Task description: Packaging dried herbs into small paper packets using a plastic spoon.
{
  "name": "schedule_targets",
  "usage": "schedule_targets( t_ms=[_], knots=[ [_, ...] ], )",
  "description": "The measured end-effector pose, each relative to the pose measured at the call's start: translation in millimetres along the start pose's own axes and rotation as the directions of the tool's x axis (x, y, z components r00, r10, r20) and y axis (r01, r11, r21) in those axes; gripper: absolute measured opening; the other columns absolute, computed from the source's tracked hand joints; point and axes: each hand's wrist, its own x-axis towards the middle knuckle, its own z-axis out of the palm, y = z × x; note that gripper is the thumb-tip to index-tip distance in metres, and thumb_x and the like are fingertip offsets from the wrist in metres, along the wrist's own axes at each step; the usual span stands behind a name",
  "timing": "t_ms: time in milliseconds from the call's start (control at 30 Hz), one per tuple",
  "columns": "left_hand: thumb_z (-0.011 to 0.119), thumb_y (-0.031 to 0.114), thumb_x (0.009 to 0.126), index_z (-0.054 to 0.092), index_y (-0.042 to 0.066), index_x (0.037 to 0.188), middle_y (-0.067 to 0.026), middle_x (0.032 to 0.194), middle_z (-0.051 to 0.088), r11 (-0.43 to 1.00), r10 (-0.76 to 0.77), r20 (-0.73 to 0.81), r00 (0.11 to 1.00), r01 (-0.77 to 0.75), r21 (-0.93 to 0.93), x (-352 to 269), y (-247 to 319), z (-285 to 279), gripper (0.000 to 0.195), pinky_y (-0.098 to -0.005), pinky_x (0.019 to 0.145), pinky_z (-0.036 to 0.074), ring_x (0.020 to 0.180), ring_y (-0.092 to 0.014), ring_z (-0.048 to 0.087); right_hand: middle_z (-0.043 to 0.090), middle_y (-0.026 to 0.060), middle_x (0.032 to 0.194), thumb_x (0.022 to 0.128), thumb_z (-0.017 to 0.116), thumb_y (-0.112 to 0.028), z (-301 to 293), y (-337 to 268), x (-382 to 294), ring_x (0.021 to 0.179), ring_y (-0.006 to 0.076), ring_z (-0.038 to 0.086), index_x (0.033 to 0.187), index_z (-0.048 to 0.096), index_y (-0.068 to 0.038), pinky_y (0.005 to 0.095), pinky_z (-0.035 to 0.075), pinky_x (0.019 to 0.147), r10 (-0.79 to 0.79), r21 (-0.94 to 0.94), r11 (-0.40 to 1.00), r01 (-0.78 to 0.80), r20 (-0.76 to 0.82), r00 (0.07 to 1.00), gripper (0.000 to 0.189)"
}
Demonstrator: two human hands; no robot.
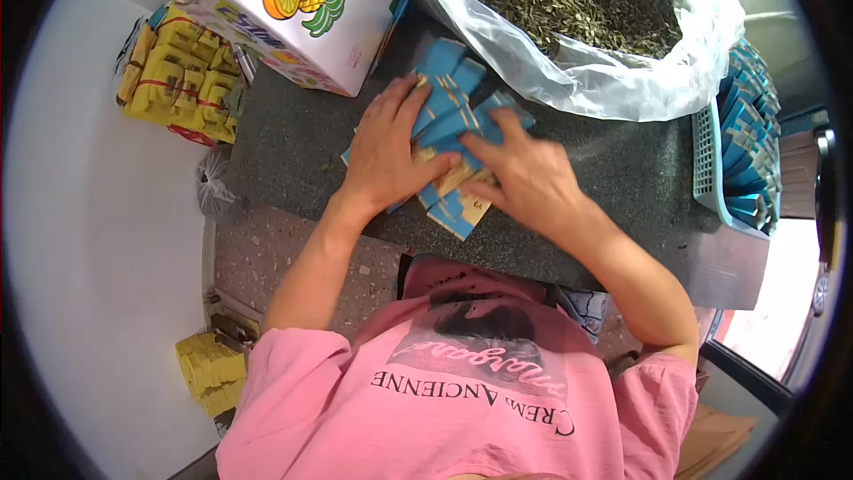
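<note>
Several flat blue-and-cream paper packets (443, 123) lie overlapping in a loose pile on the dark speckled tabletop (300, 140). My left hand (386, 140) rests over the left side of the pile, its fingers spread and its thumb across the packets. On the right side, my right hand (526, 170) touches the packets with bent fingers and is slightly blurred. Whether either hand grips a packet cannot be told. One packet (460, 213) sticks out at the near end of the pile, below both hands. Parts of the pile are hidden under the hands.
A large clear plastic bag (600, 90) of dried leaves stands at the back right. A carton with printed fruit (333, 20) stands at the back left, beside bundled yellow packets (186, 80). At the right edge, a light-blue plastic basket (710, 167) holds many blue packets.
</note>
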Motion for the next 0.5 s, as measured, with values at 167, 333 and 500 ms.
schedule_targets(
  t_ms=[167,333,500],
  knots=[
    [0.08,0.041,0.067,0.045,0.003,0.138,-0.0199,0.144,0.042,0.982,0.174,0.129,0.976,-0.162,-0.092,-19.7,29.2,-6.9,0.087,-0.0505,0.113,0.031,0.135,-0.04,0.039,0.047,0.0185,0.127,0.077,0.076,-0.037,4.4,-22.3,-62.9,0.079,0.034,0.066,0.122,0.058,-0.016,0.0399,0.055,0.061,0.018,0.027,0.999,-0.018,-0.004,1.0,0.052],
    [0.077,0.042,0.07,0.046,0.005,0.137,-0.0188,0.146,0.041,0.915,0.386,0.233,0.893,-0.338,-0.22,7.4,66.8,19.6,0.083,-0.0497,0.115,0.029,0.137,-0.038,0.038,0.05,0.0174,0.124,0.077,0.077,-0.037,-3.5,-28.4,-117.5,0.073,0.0331,0.066,0.122,0.059,-0.014,0.0402,0.055,0.059,0.233,-0.084,0.968,-0.237,-0.055,0.971,0.053],
    [0.074,0.045,0.075,0.043,0.007,0.141,-0.017,0.15,0.038,0.74,0.645,0.166,0.746,-0.555,-0.379,62.6,105.4,77.3,0.082,-0.0481,0.117,0.026,0.14,-0.037,0.034,0.052,0.0179,0.123,0.074,0.081,-0.032,-18.7,-10.2,-146.3,0.08,0.0352,0.067,0.123,0.061,-0.011,0.0412,0.056,0.062,0.411,-0.104,0.894,-0.435,-0.189,0.892,0.057]
  ],
)
